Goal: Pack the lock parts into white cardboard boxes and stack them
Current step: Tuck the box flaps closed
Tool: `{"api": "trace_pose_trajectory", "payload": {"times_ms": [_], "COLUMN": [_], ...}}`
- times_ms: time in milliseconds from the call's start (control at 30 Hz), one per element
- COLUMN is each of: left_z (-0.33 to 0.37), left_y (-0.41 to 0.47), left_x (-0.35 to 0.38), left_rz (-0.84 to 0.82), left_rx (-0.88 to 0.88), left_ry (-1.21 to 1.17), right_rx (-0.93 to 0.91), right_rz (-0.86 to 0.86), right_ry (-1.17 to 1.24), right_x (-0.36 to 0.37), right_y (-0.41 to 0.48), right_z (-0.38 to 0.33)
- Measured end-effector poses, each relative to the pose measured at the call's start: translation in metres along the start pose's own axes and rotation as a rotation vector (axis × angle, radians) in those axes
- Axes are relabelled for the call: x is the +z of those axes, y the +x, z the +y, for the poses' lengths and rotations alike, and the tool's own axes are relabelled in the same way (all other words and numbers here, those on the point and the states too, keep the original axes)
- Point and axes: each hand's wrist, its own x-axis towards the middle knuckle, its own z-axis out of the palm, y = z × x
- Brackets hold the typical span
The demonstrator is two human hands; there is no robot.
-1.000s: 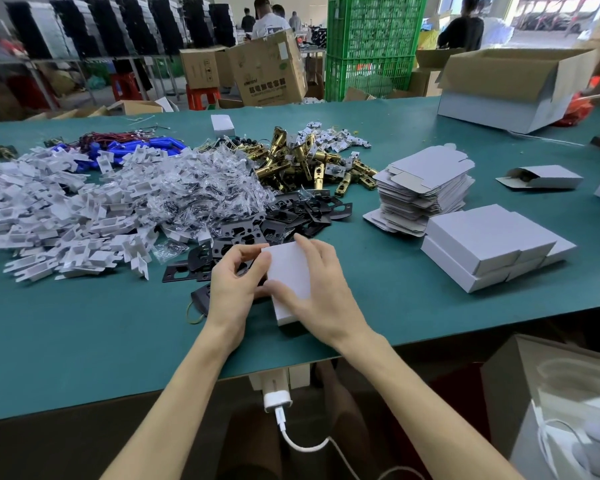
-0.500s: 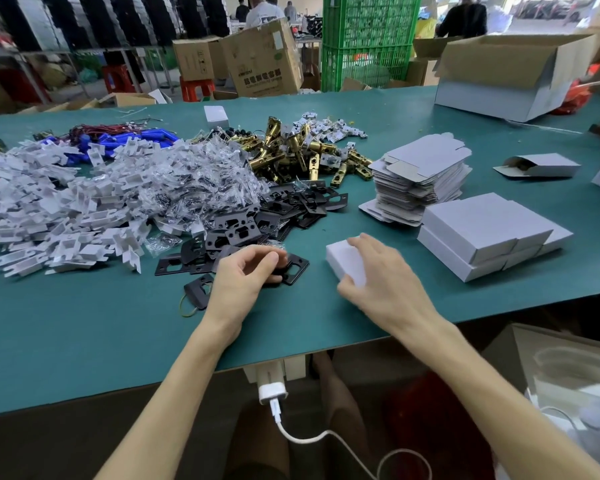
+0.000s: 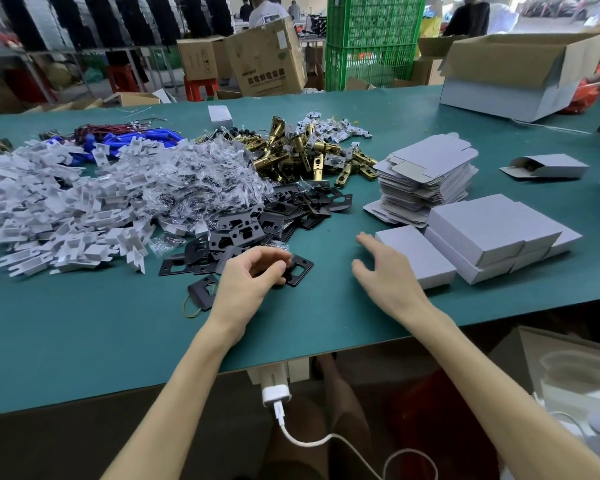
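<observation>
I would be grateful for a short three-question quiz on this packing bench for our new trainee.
1. True or false: the right hand is curled tightly round the lone closed box.
2. What lies just behind the stacked closed boxes? A) flat box blanks B) brass latches C) blue parts
3. Fill in: the left hand is over plates coloured ____.
Key: 1 false, its fingers are straight; 2 A; 3 black.
</observation>
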Motion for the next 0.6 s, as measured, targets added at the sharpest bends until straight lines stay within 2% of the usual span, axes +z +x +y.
{"api": "trace_pose_trajectory", "payload": {"times_ms": [133, 367, 467, 533, 600], "left_z": [0.000, 0.000, -0.001, -0.001, -0.002], "left_y": [0.001, 0.000, 0.001, 0.002, 0.002], "left_x": [-0.001, -0.001, -0.001, -0.001, -0.001], "left_rz": [0.016, 0.019, 0.020, 0.021, 0.021], "left_rx": [-0.008, -0.011, -0.017, -0.019, -0.015], "left_ry": [0.011, 0.036, 0.063, 0.074, 0.083], "right_rx": [0.047, -0.003, -0.140, -0.234, -0.261], "right_rz": [0.040, 0.107, 0.146, 0.204, 0.181], "right_ry": [0.030, 0.001, -0.147, -0.331, -0.516], "right_x": [-0.010, -0.004, -0.009, -0.016, -0.023], "right_y": [0.000, -0.008, -0.013, -0.006, 0.005], "right_z": [0.016, 0.023, 0.023, 0.025, 0.027]}}
